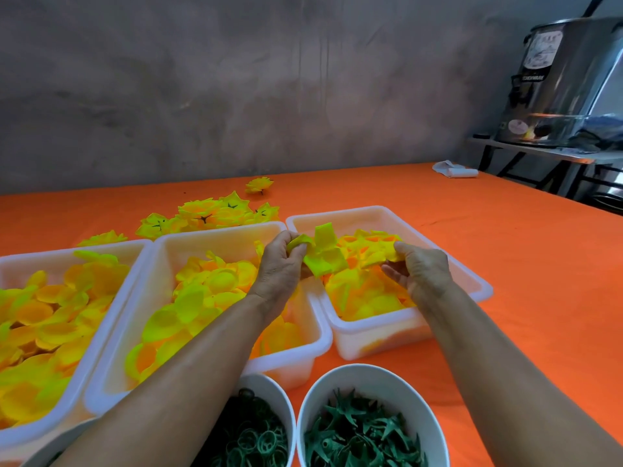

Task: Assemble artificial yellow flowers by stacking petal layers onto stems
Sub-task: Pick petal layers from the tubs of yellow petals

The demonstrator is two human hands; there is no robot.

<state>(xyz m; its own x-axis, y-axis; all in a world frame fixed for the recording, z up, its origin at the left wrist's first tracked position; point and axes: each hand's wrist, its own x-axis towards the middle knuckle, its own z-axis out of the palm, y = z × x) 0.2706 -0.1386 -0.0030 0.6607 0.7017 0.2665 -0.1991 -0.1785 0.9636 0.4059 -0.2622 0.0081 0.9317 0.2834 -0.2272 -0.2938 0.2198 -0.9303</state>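
Observation:
My left hand (281, 264) grips a yellow petal layer (323, 252) above the gap between the middle and right trays. My right hand (419, 269) pinches the edge of a petal layer (381, 252) lying on the pile in the right white tray (472, 281). Yellow and orange petal layers fill the middle tray (175, 247) and the left tray (20, 261). Finished yellow flowers (209, 215) lie on the orange cloth behind the trays. No stem shows in either hand.
Two white bowls stand at the front: one with green rings (256, 439), one with green star-shaped calyx pieces (364, 433). A single flower (259, 185) lies further back. A white cloth roll (455, 170) sits at the table's far right. A steel urn (566, 79) stands on a side table.

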